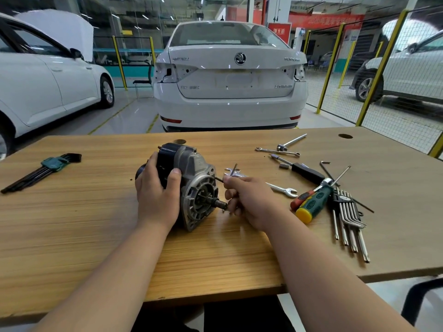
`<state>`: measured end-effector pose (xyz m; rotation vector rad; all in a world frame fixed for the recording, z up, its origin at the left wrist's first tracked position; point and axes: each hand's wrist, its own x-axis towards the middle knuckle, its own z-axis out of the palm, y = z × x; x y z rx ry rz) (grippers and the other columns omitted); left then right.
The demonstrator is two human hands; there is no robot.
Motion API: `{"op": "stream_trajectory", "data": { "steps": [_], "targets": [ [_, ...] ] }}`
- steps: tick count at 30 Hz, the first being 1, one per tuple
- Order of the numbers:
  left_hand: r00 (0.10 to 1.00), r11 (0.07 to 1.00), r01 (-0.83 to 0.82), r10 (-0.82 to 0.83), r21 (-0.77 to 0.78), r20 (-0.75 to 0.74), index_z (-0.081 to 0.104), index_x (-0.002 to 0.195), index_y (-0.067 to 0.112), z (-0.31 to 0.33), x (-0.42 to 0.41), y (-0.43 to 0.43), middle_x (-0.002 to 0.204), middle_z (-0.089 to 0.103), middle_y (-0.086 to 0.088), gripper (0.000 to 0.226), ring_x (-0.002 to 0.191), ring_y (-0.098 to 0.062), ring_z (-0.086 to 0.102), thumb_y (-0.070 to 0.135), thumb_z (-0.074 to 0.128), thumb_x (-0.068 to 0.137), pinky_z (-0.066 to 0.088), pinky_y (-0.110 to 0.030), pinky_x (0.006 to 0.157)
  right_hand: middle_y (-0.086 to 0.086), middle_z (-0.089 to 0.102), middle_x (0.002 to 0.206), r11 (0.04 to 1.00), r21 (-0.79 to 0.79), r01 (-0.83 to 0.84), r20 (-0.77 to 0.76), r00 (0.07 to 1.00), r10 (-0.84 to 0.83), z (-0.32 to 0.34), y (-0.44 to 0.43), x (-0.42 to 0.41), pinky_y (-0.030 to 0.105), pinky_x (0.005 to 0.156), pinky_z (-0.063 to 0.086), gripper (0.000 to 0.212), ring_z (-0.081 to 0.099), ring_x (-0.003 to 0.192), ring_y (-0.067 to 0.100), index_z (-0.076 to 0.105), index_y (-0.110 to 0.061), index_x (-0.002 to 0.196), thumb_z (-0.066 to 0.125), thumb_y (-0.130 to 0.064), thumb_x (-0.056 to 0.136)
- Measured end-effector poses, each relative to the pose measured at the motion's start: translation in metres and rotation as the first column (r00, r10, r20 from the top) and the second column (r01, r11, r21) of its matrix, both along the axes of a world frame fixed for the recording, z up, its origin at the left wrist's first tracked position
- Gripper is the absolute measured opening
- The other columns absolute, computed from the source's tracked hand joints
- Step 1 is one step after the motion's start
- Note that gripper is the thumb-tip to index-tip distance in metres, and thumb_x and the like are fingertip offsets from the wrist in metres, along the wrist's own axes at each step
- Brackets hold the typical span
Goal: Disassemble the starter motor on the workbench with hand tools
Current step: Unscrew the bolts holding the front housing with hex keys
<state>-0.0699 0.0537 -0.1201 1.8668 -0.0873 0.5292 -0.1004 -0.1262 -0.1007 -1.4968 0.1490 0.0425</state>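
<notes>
The starter motor (194, 183), with a dark body and a grey cast nose housing, lies on its side in the middle of the wooden workbench (72, 224), shaft end toward the right. My left hand (157, 191) grips its dark body from above, thumb on the housing. My right hand (249, 200) sits just right of the nose and pinches a thin black hex key (219, 179), whose tip meets the housing's flange near its upper right edge. The key's bent end sticks up behind my fingers.
A green-holdered hex key set (48, 167) lies at the left. Right of the motor lie spanners (282, 190), a ratchet (290, 142), a black-handled driver (304, 172), screwdrivers (311, 202), a chrome key set (347, 219). White cars stand beyond the bench.
</notes>
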Motion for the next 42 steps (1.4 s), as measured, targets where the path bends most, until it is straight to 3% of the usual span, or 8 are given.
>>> {"op": "stream_trajectory", "data": {
  "steps": [4,8,13,20,28,33,39,42],
  "targets": [
    [1.0,1.0,-0.009,0.009,-0.002,-0.004,0.027,0.151,0.031,0.001,-0.002,0.0,0.154,0.029,-0.004,0.077,0.142,-0.008,0.015,0.055,0.039,0.079,0.016,-0.035,0.113,-0.006,0.056,0.047,0.995,-0.104,-0.006,-0.002,1.0,0.005,-0.002,0.005,0.001,0.019,0.036,0.033,0.02,0.05,0.037,0.013,0.059,-0.012,0.077,0.062,-0.024,0.092],
    [1.0,1.0,-0.009,0.009,-0.002,0.003,0.027,0.151,0.03,0.001,-0.001,0.0,0.153,0.03,-0.005,0.076,0.142,-0.009,0.016,0.054,0.039,0.08,0.015,-0.03,0.108,-0.005,0.057,0.045,0.98,-0.199,0.007,0.011,1.0,-0.005,-0.003,0.008,0.0,0.02,0.035,0.034,0.02,0.052,0.037,0.014,0.06,-0.009,0.078,0.062,-0.024,0.092],
    [1.0,1.0,-0.003,0.003,-0.011,0.001,0.028,0.151,0.031,0.002,-0.003,-0.001,0.152,0.032,-0.004,0.075,0.141,-0.007,0.016,0.054,0.039,0.08,0.016,-0.031,0.108,-0.005,0.059,0.048,0.985,-0.168,0.022,0.016,1.0,-0.02,-0.001,0.009,0.004,0.019,0.036,0.032,0.021,0.05,0.037,0.013,0.061,-0.012,0.075,0.059,-0.024,0.093],
    [1.0,1.0,-0.005,0.005,-0.021,-0.003,0.028,0.15,0.033,0.003,-0.004,-0.003,0.151,0.032,-0.002,0.074,0.141,-0.006,0.016,0.054,0.038,0.08,0.018,-0.036,0.112,-0.003,0.058,0.047,0.965,-0.26,0.025,0.006,1.0,-0.024,-0.002,0.01,0.006,0.02,0.037,0.036,0.022,0.051,0.038,0.014,0.062,-0.01,0.076,0.06,-0.025,0.092],
    [1.0,1.0,-0.016,0.016,-0.013,-0.003,0.026,0.15,0.032,0.002,-0.004,-0.003,0.151,0.03,-0.003,0.074,0.143,-0.011,0.016,0.054,0.038,0.08,0.018,-0.035,0.111,-0.003,0.051,0.045,0.991,-0.118,0.06,-0.026,0.998,-0.064,0.003,0.015,0.005,0.019,0.039,0.033,0.02,0.046,0.034,0.013,0.06,-0.009,0.079,0.057,-0.023,0.093],
    [1.0,1.0,-0.014,0.014,-0.008,0.0,0.025,0.151,0.03,0.001,-0.002,-0.003,0.152,0.03,-0.004,0.076,0.143,-0.009,0.014,0.054,0.039,0.081,0.017,-0.032,0.108,0.003,0.053,0.049,0.977,-0.193,0.088,-0.035,0.995,-0.097,0.001,0.018,0.003,0.027,0.045,0.036,0.024,0.05,0.046,0.021,0.063,-0.009,0.078,0.058,-0.027,0.093],
    [1.0,1.0,-0.022,0.022,0.002,0.012,0.026,0.151,0.029,0.0,0.0,-0.002,0.153,0.032,-0.004,0.075,0.142,-0.008,0.014,0.053,0.039,0.081,0.015,-0.028,0.105,-0.001,0.053,0.047,0.978,-0.192,0.076,0.024,0.997,-0.073,0.0,0.017,0.002,0.026,0.043,0.036,0.025,0.05,0.037,0.015,0.061,-0.009,0.08,0.057,-0.028,0.095],
    [1.0,1.0,-0.025,0.025,0.0,0.004,0.026,0.151,0.029,0.0,0.0,-0.002,0.153,0.031,-0.004,0.076,0.143,-0.009,0.014,0.054,0.039,0.081,0.015,-0.029,0.107,0.0,0.055,0.05,0.949,-0.301,0.092,0.073,0.995,-0.073,-0.001,0.016,0.003,0.025,0.047,0.04,0.029,0.053,0.04,0.014,0.065,-0.008,0.084,0.054,-0.032,0.095]
  ]
}}
